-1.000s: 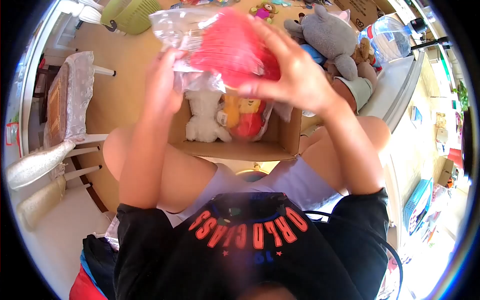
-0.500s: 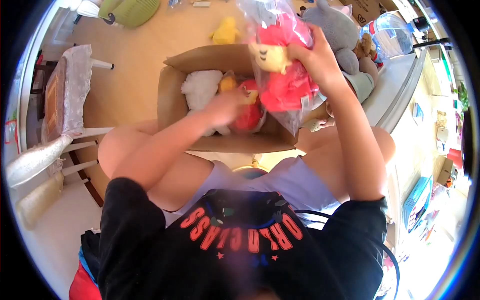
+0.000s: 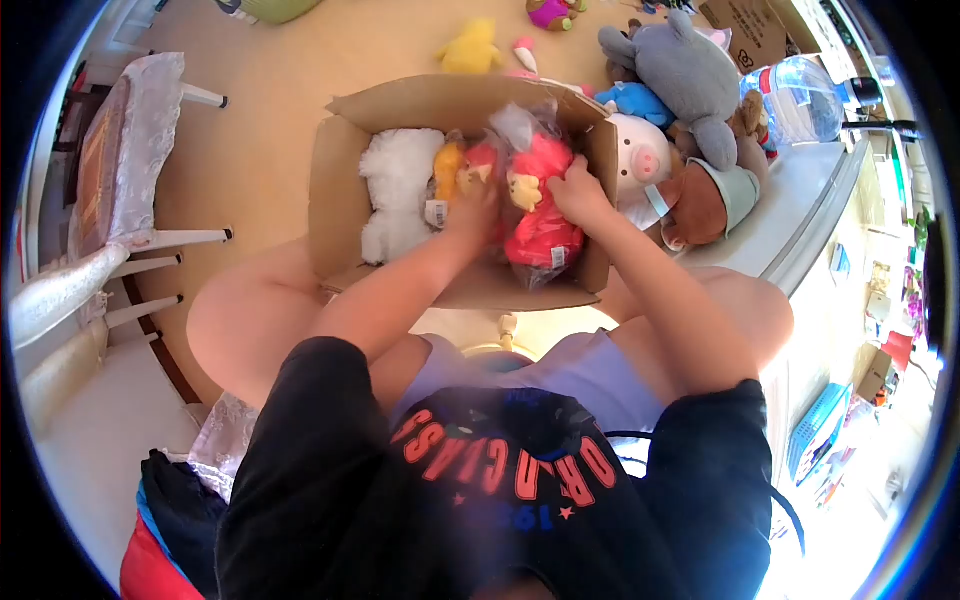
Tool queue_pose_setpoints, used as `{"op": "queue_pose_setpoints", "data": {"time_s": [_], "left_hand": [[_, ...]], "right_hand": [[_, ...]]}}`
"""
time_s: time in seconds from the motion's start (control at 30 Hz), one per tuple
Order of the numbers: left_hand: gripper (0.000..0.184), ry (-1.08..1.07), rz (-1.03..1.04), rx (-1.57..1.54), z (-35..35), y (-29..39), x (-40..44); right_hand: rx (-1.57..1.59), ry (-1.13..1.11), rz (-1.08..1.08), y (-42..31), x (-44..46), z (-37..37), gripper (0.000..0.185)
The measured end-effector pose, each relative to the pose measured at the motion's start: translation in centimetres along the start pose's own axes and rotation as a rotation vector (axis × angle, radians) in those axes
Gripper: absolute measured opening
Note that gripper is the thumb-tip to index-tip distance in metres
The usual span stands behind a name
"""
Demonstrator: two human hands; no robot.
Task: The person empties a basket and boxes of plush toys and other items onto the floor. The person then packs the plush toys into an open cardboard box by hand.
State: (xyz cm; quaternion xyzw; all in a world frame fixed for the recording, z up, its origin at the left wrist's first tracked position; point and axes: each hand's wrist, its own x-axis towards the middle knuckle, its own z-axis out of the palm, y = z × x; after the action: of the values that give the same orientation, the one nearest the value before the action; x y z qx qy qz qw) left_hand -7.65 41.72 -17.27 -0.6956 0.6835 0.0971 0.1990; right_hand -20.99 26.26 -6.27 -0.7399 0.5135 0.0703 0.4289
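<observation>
An open cardboard box [image 3: 345, 195] sits in front of my crossed legs. My right hand [image 3: 582, 195] grips a red plush toy [image 3: 548, 205] with a yellow face, sealed in a clear plastic bag, at the right end inside the box. Beside it, my left hand [image 3: 474, 212] reaches down among the toys against another red plush toy [image 3: 480, 162]; its fingers are blurred and partly hidden. A white fluffy plush [image 3: 398, 195] fills the left end of the box. Between that and my left hand lies an orange-yellow plush [image 3: 445, 175] with a white tag.
Outside the box on the right are a pink pig plush [image 3: 640, 165], a grey plush [image 3: 685, 75], a blue plush [image 3: 637, 102] and a brown plush [image 3: 700, 205]. Behind the box lies a yellow plush [image 3: 468, 47]. A large water bottle [image 3: 800, 100] stands at right, a chair [image 3: 130, 160] at left.
My right hand has lowered the bagged red plush from above the box's right side into it. My left hand has shifted slightly right and down inside the box.
</observation>
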Motion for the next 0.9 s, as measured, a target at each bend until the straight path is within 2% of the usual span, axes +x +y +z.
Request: {"op": "queue_pose_setpoints", "data": {"time_s": [0.07, 0.1, 0.13, 0.17, 0.23, 0.3, 0.33, 0.4, 0.5, 0.53, 0.6, 0.63, 0.67, 0.7, 0.77, 0.8, 0.83, 0.9], "left_hand": [[0.053, -0.038, 0.105, -0.045, -1.9, -1.4, -1.8], [0.052, -0.061, 0.165, -0.065, -2.6, -1.8, -2.6], [0.043, 0.126, 0.175, -0.068, -1.5, -1.9, -2.9], [0.039, 0.093, 0.165, -0.144, -1.9, -2.1, -2.6], [0.033, 0.028, 0.144, -0.298, -2.8, -2.3, -1.4], [0.029, 0.237, 0.043, -0.408, -3.2, -2.3, -1.3], [0.027, 0.343, -0.009, -0.46, -3.6, -2.4, -1.2], [0.03, 0.351, 0.102, -0.491, -2.8, -2.6, 0.1], [0.033, 0.355, 0.378, -0.494, -3.3, -2.0, 0.9], [0.034, 0.355, 0.487, -0.486, -3.7, -1.5, 1.1], [0.038, 0.537, 0.369, -0.673, -2.5, 0.6, 2.5], [0.061, 0.438, 0.373, -0.618, -2.3, 0.7, 3.1], [0.088, 0.341, 0.38, -0.561, -2.1, 0.9, 3.7], [0.089, 0.262, 0.279, -0.567, -1.7, 1.3, 4.6], [0.091, 0.109, 0.076, -0.57, 1.3, 3.3, 7.6], [0.092, 0.036, -0.026, -0.568, 3.2, 4.4, 9.4], [0.087, 0.083, -0.088, -0.577, 4.7, 4.8, 10.8], [0.078, 0.18, -0.212, -0.601, 8.5, 6.0, 14.0]], "right_hand": [[-0.049, -0.052, 0.051, 1.4, 2.0, 1.1, 0.076], [-0.082, 0.0, 0.043, 1.1, 2.4, 1.7, 0.074], [-0.113, 0.051, 0.038, 0.8, 2.7, 2.8, 0.072], [-0.147, 0.102, 0.034, 0.5, 3.0, 3.3, 0.07], [-0.129, -0.063, -0.015, 0.2, 4.4, 2.8, 0.077], [-0.087, -0.265, -0.136, 0.1, 5.3, 2.1, 0.082], [-0.139, -0.119, -0.18, 0.3, 4.9, 2.5, 0.084], [-0.243, 0.172, -0.265, 1.7, 3.8, 4.9, 0.087], [-0.348, 0.04, -0.324, 4.4, 4.2, 7.9, 0.081], [-0.797, -0.167, -0.341, -0.5, 0.4, 4.5, 0.07], [-0.838, -0.184, -0.366, -3.0, -2.0, 2.5, 0.067], [-0.855, -0.189, -0.374, -4.1, -3.1, 1.6, 0.065], [-1.01, -0.157, -0.52, -6.1, -5.0, 0.5, 0.062], [-1.164, -0.123, -0.664, -7.4, -6.9, -0.1, 0.058], [-0.683, -0.06, -0.967, -7.1, -9.3, -0.1, 0.049], [-0.542, -0.021, -1.054, -7.2, -10.7, -0.4, 0.047], [-0.402, 0.022, -1.14, -7.4, -12.1, -0.8, 0.045], [-0.638, -0.03, -0.98, -9.1, -15.5, -2.6, 0.045]]}}
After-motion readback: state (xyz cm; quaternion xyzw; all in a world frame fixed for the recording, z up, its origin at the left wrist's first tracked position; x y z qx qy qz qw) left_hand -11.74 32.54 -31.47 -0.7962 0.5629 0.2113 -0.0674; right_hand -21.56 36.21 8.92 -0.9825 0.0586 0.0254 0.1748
